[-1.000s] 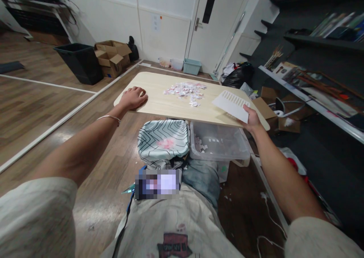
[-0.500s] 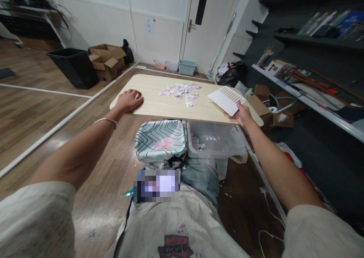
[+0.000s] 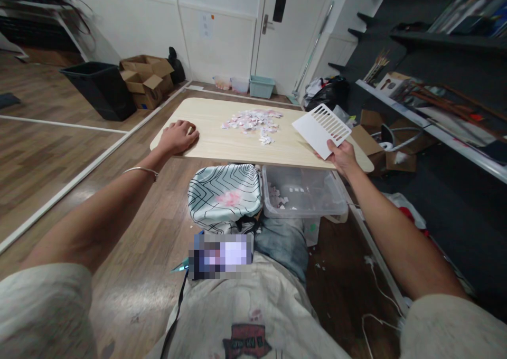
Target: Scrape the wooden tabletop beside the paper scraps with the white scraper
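Observation:
On the left end of the pale wooden tabletop (image 3: 222, 147) rests my left hand (image 3: 179, 137), palm down, fingers loosely bent and holding nothing. Thumb and fingers of my right hand (image 3: 343, 157) pinch the lower right part of a white slotted card (image 3: 311, 133), which has a row of long cut-outs along its far right side. This card is tilted over the right part of the tabletop. Between my hands, towards the far side, lies a loose pile of small white and pinkish paper pieces (image 3: 253, 120), and a smaller clump sits just in front of it.
Below the near table edge are a patterned bag (image 3: 225, 192) and a clear plastic bin (image 3: 309, 203) with some paper bits inside. A phone (image 3: 222, 256) lies on my lap. A black bin (image 3: 101, 92), cardboard boxes (image 3: 148, 79) and shelves (image 3: 455, 39) stand around.
My right hand has turned the slotted card so its face and cut-outs show more fully, and its far end is higher. My left hand stays on the tabletop. The view has shifted slightly.

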The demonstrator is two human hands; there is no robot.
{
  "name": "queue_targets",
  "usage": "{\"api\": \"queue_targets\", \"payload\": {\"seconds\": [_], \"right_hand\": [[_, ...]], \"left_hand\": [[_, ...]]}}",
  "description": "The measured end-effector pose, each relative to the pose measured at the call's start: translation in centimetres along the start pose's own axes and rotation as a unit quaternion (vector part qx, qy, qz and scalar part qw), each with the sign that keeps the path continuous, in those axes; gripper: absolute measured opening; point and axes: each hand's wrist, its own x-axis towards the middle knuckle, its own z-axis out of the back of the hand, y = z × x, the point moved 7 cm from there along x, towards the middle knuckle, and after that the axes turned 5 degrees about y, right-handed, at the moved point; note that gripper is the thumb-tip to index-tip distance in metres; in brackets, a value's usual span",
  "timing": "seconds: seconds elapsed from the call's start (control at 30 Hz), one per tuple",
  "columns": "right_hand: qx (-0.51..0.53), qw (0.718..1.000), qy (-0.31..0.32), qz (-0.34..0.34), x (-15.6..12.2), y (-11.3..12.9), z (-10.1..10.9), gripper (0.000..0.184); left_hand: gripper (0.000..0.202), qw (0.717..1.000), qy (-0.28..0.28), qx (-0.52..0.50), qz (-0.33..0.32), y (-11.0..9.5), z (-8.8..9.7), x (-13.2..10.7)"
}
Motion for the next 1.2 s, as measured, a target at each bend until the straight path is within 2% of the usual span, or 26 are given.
{"api": "queue_targets", "payload": {"seconds": [0.17, 0.33, 0.5, 0.67, 0.87, 1.2], "right_hand": [[0.007, 1.0, -0.03, 0.007, 0.5, -0.2, 0.2, 0.051], [-0.034, 0.998, -0.051, 0.024, 0.5, 0.5, -0.1, 0.06], [-0.086, 0.994, -0.053, 0.047, 2.5, 1.0, -1.4, 0.064], [-0.18, 0.974, -0.077, 0.115, 4.3, 1.4, -2.6, 0.053], [-0.247, 0.957, -0.074, 0.13, 3.5, 1.4, -2.6, 0.04], [-0.183, 0.971, -0.017, 0.152, 3.4, 1.5, -3.8, 0.035]], "left_hand": [[0.055, 1.0, -0.004, 0.004, 0.004, -0.3, -0.1, 0.1], [0.061, 1.0, 0.003, 0.025, 0.003, -0.2, -0.3, 0.2], [0.067, 0.999, 0.019, 0.03, -0.013, -0.1, -0.7, 0.4], [0.065, 1.0, -0.001, 0.016, -0.003, -0.3, -0.4, 0.1], [0.057, 1.0, -0.015, 0.01, 0.003, -0.1, -0.7, 0.2], [0.063, 1.0, -0.012, 0.024, -0.013, 0.0, -0.9, 0.6]]}}
